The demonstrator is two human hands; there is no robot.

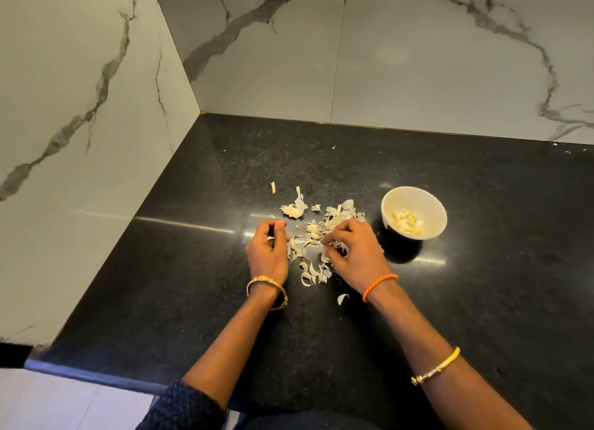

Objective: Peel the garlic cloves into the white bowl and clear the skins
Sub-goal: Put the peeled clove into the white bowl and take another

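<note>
Head view: hands sorting garlic skins

Left hand (pixel 268 248) pinches a small pale piece. Right hand (pixel 355 253), fingers curled, picks at the skins (pixel 313 236) lying between the hands. Bowl (pixel 430 199) of cloves (pixel 405 223) sits just beyond the right hand. Best to feel for unpeeled cloves before sweeping.

Counter (pixel 450 301): black stone, finely speckled, glossy with pale streaks of reflected light. Walls (pixel 418 60): off-white marble pattern, grey branching veins. Bowl (pixel 430 201): white, cream-tinted inside; peeled cloves (pixel 405 223) in it pale yellow. Garlic skins (pixel 313 236): papery off-white to beige. Left wrist: gold bangle (pixel 266 291). Right wrist: orange braided band (pixel 379 286); further up the forearm, yellow-gold bangle (pixel 435 367). Left thumbnail (pixel 280 224): pink. Sleeve (pixel 186 407): dark navy knit.
</note>
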